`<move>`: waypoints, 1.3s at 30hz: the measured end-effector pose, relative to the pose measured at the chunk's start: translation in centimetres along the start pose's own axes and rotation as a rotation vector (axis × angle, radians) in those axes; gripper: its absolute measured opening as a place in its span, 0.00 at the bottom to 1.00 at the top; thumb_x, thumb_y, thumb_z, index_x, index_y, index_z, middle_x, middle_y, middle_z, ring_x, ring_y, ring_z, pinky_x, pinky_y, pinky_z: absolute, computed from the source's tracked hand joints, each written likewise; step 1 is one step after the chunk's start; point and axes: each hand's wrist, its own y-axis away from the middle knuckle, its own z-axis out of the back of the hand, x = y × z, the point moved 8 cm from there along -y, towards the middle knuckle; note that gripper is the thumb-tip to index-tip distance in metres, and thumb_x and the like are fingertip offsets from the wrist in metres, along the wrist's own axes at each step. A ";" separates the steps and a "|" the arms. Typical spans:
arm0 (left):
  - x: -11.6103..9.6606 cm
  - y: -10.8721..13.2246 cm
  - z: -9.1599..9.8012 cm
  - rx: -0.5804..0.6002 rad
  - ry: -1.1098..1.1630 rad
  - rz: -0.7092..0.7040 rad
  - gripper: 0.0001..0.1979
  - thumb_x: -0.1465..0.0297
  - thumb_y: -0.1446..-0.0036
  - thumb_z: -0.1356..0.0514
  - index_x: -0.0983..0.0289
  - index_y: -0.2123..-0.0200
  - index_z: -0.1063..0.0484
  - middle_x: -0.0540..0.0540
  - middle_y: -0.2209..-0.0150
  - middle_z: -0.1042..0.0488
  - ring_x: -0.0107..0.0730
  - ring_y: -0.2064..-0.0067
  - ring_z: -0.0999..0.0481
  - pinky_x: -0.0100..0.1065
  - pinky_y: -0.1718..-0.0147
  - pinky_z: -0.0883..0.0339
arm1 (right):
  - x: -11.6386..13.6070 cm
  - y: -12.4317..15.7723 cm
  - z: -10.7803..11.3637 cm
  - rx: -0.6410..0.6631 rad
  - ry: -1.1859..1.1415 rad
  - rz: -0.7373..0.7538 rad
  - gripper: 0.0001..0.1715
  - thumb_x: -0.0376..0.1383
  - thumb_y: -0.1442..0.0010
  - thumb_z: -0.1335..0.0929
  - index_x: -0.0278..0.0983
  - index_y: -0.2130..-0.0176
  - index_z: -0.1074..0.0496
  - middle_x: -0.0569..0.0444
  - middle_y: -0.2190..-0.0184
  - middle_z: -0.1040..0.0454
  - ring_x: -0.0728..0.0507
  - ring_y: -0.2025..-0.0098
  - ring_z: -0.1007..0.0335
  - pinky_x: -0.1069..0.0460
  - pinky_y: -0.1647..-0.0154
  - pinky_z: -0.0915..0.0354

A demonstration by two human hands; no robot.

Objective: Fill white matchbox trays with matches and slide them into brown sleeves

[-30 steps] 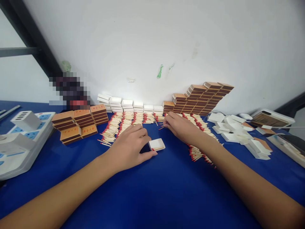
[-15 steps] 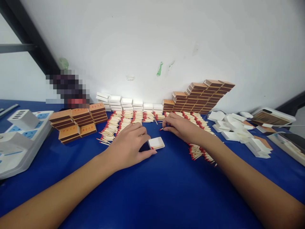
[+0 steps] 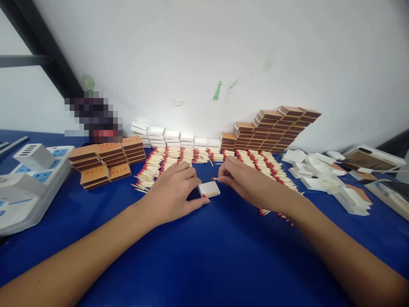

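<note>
Two hands, head view: both near mid-frame, over the blue desk (image 3: 204,260).
Left hand (image 3: 172,187): just left of center. Fingers set around the left end of the small white tray (image 3: 210,188), thumb on its near edge, index at the far-left corner; tray held between them.
Tray: frame center, flat on desk, open side up. A few matches (image 3: 211,195) lie along its near side, red heads left.
Right hand (image 3: 246,179): right of center. Thumb and index clamped on a single match (image 3: 215,179), red head out to the left, just beyond the tray's far edge, apart from the left hand.
Match rows: loose matches in side-by-side rows, left bank (image 3: 153,166) and right bank (image 3: 275,168); right forearm crosses the latter.
White stacks (image 3: 172,135): six, against the wall (image 3: 191,51), left of top center.
Brown boxes: stepped stack (image 3: 271,132) upper right, smaller stack (image 3: 107,157) at left.
White pieces (image 3: 316,170): jumbled pile, right side.
Power strip (image 3: 28,217): left edge, with plugged-in adapters.
Upper left: pixelated patch (image 3: 92,115), contents unreadable.
</note>
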 end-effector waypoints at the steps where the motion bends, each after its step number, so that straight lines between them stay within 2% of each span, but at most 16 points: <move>1: 0.0 0.0 0.0 0.002 0.003 0.000 0.17 0.55 0.35 0.33 0.65 0.59 0.19 0.57 0.61 0.23 0.44 0.55 0.26 0.44 0.55 0.31 | 0.8 0.3 -0.3 0.022 -0.009 0.008 0.11 0.39 0.23 0.40 0.41 0.58 0.32 0.49 0.56 0.29 0.42 0.60 0.31 0.47 0.59 0.34; 3: 0.0 0.1 -0.1 0.004 0.013 -0.003 0.17 0.55 0.35 0.34 0.65 0.59 0.19 0.57 0.61 0.23 0.43 0.55 0.26 0.44 0.55 0.31 | 2.0 0.7 -0.6 0.057 -0.012 0.026 0.10 0.38 0.23 0.40 0.41 0.57 0.31 0.49 0.55 0.29 0.43 0.61 0.30 0.47 0.60 0.35; 5: 0.1 0.1 -0.1 0.004 0.021 -0.001 0.17 0.55 0.34 0.34 0.65 0.60 0.19 0.57 0.61 0.23 0.43 0.55 0.26 0.44 0.55 0.30 | 1.8 0.6 -0.4 0.062 -0.032 0.041 0.11 0.40 0.24 0.38 0.41 0.56 0.29 0.49 0.55 0.28 0.43 0.60 0.30 0.48 0.60 0.34; 7: 0.1 0.1 -0.1 0.000 0.028 0.005 0.17 0.55 0.35 0.33 0.65 0.59 0.19 0.56 0.60 0.23 0.43 0.55 0.26 0.44 0.54 0.30 | 0.0 0.3 0.7 0.008 -0.053 0.030 0.11 0.42 0.25 0.37 0.42 0.57 0.26 0.50 0.57 0.26 0.42 0.59 0.29 0.48 0.59 0.34; 10: 0.1 0.1 -0.1 -0.005 0.030 0.004 0.18 0.55 0.35 0.33 0.64 0.58 0.19 0.56 0.61 0.22 0.43 0.55 0.26 0.44 0.55 0.30 | -4.7 -0.1 3.4 -0.177 0.062 -0.063 0.11 0.42 0.28 0.34 0.40 0.60 0.24 0.48 0.61 0.27 0.39 0.60 0.30 0.45 0.59 0.35; 11: 0.1 0.1 -0.1 -0.003 0.030 0.002 0.18 0.54 0.35 0.33 0.65 0.57 0.19 0.56 0.61 0.22 0.43 0.56 0.26 0.44 0.55 0.30 | -6.0 -0.2 3.8 -0.199 0.105 -0.075 0.11 0.41 0.29 0.33 0.40 0.61 0.24 0.47 0.61 0.27 0.38 0.59 0.30 0.44 0.58 0.35; 13: 0.2 0.1 -0.2 0.000 0.032 0.001 0.18 0.54 0.35 0.33 0.65 0.57 0.18 0.56 0.62 0.23 0.43 0.56 0.26 0.44 0.55 0.30 | -7.9 -0.4 3.9 -0.182 0.153 -0.074 0.09 0.40 0.30 0.33 0.40 0.59 0.23 0.46 0.60 0.27 0.37 0.57 0.30 0.43 0.56 0.34; 15: 0.2 0.1 -0.2 -0.002 0.033 0.000 0.18 0.55 0.35 0.33 0.65 0.58 0.18 0.56 0.62 0.23 0.43 0.56 0.25 0.44 0.56 0.30 | -8.6 -0.7 3.3 -0.138 0.185 -0.053 0.08 0.37 0.31 0.33 0.40 0.59 0.23 0.46 0.59 0.27 0.36 0.55 0.30 0.43 0.54 0.34; 18: 0.1 0.1 -0.1 -0.010 0.028 -0.005 0.17 0.55 0.34 0.33 0.65 0.58 0.18 0.56 0.61 0.22 0.44 0.56 0.25 0.44 0.55 0.30 | -8.5 -1.3 2.2 -0.095 0.215 -0.036 0.08 0.35 0.31 0.33 0.40 0.61 0.24 0.45 0.58 0.28 0.36 0.54 0.31 0.43 0.53 0.34; 21: 0.1 0.1 -0.1 -0.003 0.031 -0.007 0.18 0.55 0.34 0.34 0.65 0.57 0.19 0.57 0.61 0.22 0.44 0.55 0.25 0.44 0.54 0.30 | -7.8 -1.9 1.7 -0.087 0.210 -0.026 0.09 0.38 0.30 0.33 0.40 0.62 0.26 0.45 0.59 0.28 0.35 0.53 0.32 0.42 0.52 0.34; 27: 0.1 0.1 -0.1 0.000 0.032 -0.004 0.18 0.55 0.34 0.34 0.65 0.57 0.19 0.57 0.60 0.22 0.44 0.55 0.25 0.44 0.54 0.30 | -6.7 -1.9 1.8 -0.112 0.195 -0.013 0.07 0.40 0.30 0.32 0.40 0.60 0.27 0.45 0.59 0.28 0.35 0.53 0.32 0.42 0.52 0.34; 35: 0.1 0.1 -0.1 0.002 0.031 -0.004 0.18 0.54 0.34 0.34 0.65 0.57 0.19 0.57 0.61 0.22 0.43 0.55 0.25 0.44 0.54 0.30 | -6.6 -2.0 1.1 -0.058 0.202 -0.024 0.11 0.38 0.28 0.36 0.40 0.64 0.29 0.44 0.60 0.28 0.34 0.53 0.33 0.41 0.52 0.35; 39: 0.1 0.0 -0.1 0.005 0.017 0.003 0.17 0.55 0.35 0.33 0.65 0.58 0.19 0.57 0.61 0.22 0.44 0.55 0.25 0.44 0.55 0.30 | -4.0 -1.6 1.2 -0.075 0.161 0.000 0.11 0.39 0.27 0.37 0.40 0.62 0.30 0.44 0.59 0.28 0.35 0.52 0.33 0.41 0.51 0.35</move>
